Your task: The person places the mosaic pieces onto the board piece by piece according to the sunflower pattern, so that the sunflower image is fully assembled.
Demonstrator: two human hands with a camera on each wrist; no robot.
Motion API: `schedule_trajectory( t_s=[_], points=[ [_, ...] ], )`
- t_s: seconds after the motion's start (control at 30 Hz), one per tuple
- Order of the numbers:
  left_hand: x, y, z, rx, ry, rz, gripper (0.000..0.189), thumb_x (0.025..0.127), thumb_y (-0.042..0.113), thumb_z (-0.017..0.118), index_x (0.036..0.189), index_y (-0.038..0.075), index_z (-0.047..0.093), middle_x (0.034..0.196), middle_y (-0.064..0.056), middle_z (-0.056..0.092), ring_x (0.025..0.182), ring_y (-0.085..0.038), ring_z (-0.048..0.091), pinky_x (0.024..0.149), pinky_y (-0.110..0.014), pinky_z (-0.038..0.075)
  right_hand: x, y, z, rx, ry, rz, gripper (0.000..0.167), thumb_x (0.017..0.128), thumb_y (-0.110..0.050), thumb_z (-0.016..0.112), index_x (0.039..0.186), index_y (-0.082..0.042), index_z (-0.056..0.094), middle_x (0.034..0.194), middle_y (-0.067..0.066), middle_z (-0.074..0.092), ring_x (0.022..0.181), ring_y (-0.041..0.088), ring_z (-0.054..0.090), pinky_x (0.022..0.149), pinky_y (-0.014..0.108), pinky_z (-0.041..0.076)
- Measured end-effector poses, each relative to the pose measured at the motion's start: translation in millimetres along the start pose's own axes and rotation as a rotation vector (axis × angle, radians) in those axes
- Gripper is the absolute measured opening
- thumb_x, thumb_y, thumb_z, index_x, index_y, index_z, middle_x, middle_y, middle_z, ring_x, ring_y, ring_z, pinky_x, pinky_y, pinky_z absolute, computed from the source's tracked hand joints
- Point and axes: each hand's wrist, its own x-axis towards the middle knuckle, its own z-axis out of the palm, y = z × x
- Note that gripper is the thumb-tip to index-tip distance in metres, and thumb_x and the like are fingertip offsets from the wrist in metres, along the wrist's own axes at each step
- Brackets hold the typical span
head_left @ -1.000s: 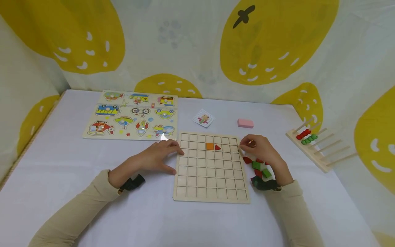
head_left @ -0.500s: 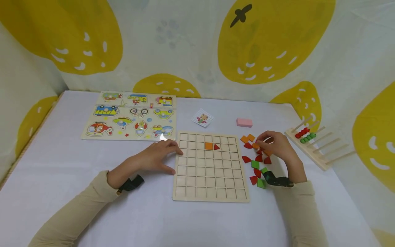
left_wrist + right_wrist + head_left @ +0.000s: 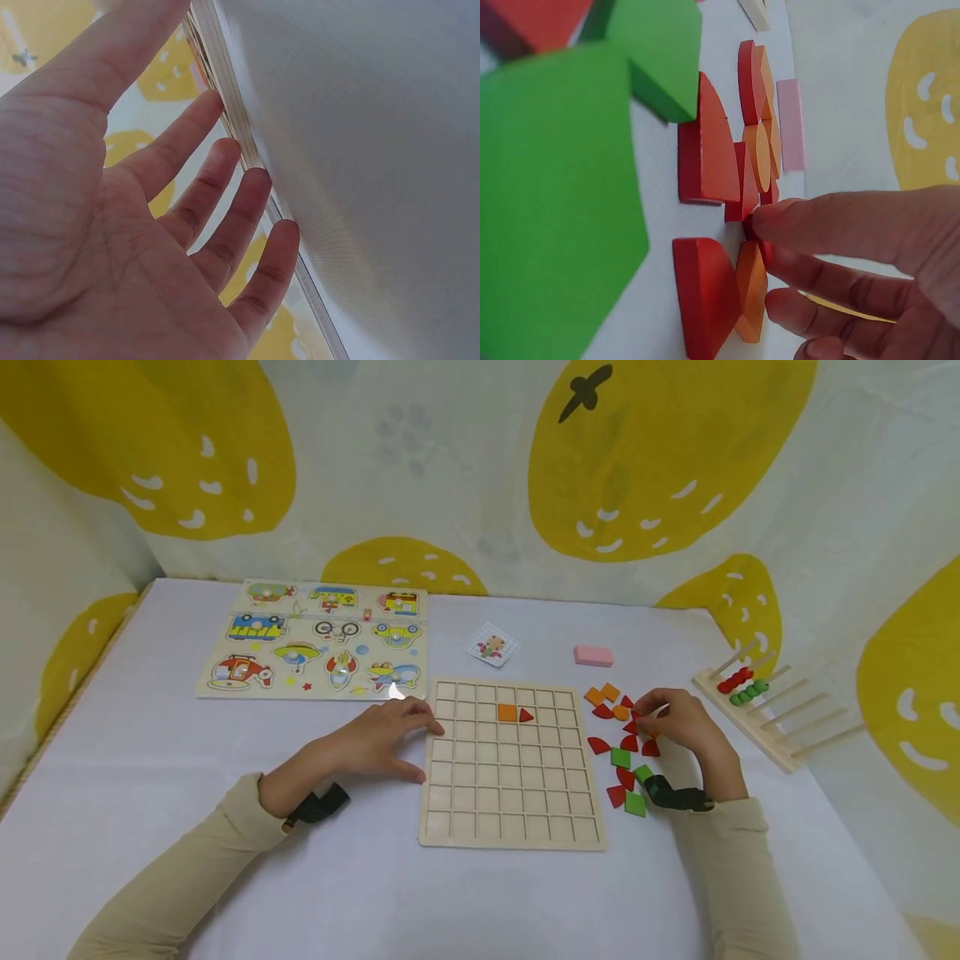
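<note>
- Board of pale gridded wood point(image 3: 512, 777): spread left hand point(image 3: 378, 740) touches it, likely steadying.
- Right hand point(image 3: 681, 722): nearly closed, hold unclear, at red wooden pieces point(image 3: 629, 744), toward counter's right edge point(image 3: 795, 839) presumably for reach.

Red pieces point(image 3: 598, 746) crowd the right fingers point(image 3: 817, 221) on their left and near side, with only small gaps between. Orange pieces point(image 3: 594, 697) block the way forward-left, and green pieces point(image 3: 620, 757) lie nearer. Rightward, a strip of bare tabletop point(image 3: 510, 902) opens before the rack point(image 3: 767, 735), whose pegs jut up. Left of the right fingers, past the pieces, the way over the flat board point(image 3: 487, 777) is free. The left fingers point(image 3: 238, 217) touch its left edge; the puzzle point(image 3: 360, 652) lies just beyond them, open tabletop nearer.
</note>
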Motion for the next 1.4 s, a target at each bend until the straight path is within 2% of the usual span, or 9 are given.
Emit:
schedule_trajectory(
  t_s=[0.27,0.53,0.7,1.1,1.27,1.4],
  points=[
    [0.3,0.8,-1.1,0.003,0.005,0.009,0.057,0.076,0.036,0.083,0.125,0.017,0.061,0.131,-0.007,0.050,0.122,-0.031,0.046,0.101,-0.054,0.036,0.2,-2,-1,-0.004,-0.022,-0.013,0.032,0.089,-0.012,0.069,0.111,0.009,0.061,0.102,0.022,0.062,0.086,0.028,0.057,0.068,0.029,0.048],
    [-0.4,0.1,-1.1,-0.014,0.006,0.016,0.056,0.077,0.035,0.082,0.125,0.017,0.060,0.131,-0.007,0.050,0.122,-0.031,0.046,0.101,-0.054,0.035,1.3,-3,3,-0.005,-0.023,0.018,0.032,0.089,-0.011,0.068,0.114,0.007,0.060,0.106,0.022,0.060,0.090,0.028,0.055,0.073,0.029,0.050],
    [-0.2,-0.5,-1.1,-0.011,0.011,0.023,0.056,0.076,0.035,0.083,0.125,0.018,0.060,0.132,-0.007,0.049,0.122,-0.031,0.046,0.102,-0.054,0.035,1.0,-6,4,-0.024,-0.007,0.002,0.034,0.089,-0.010,0.067,0.117,0.008,0.059,0.105,0.023,0.059,0.088,0.029,0.055,0.071,0.029,0.050],
    [-1.5,-0.9,-0.5,-0.011,0.005,0.013,0.057,0.076,0.036,0.083,0.125,0.018,0.060,0.131,-0.006,0.049,0.122,-0.029,0.045,0.101,-0.053,0.035,-5.2,-18,2,-0.042,-0.020,-0.016,0.035,0.091,-0.015,0.067,0.117,0.007,0.061,0.108,0.025,0.060,0.083,0.027,0.057,0.068,0.030,0.051],
    [-0.8,0.1,-1.1,-0.006,0.006,0.015,0.057,0.076,0.036,0.083,0.126,0.017,0.060,0.132,-0.007,0.049,0.123,-0.029,0.045,0.101,-0.053,0.035,-7.0,-30,4,-0.043,-0.033,-0.023,0.033,0.090,-0.013,0.067,0.117,0.006,0.061,0.110,0.025,0.060,0.083,0.027,0.057,0.069,0.033,0.053],
    [-0.2,0.2,-1.0,-0.006,0.006,0.011,0.057,0.076,0.035,0.083,0.125,0.017,0.060,0.132,-0.007,0.049,0.123,-0.029,0.045,0.101,-0.053,0.035,-6.3,-39,6,-0.061,-0.023,-0.056,0.033,0.090,-0.012,0.068,0.117,0.005,0.062,0.112,0.025,0.060,0.084,0.027,0.056,0.067,0.030,0.052]
  ],
)
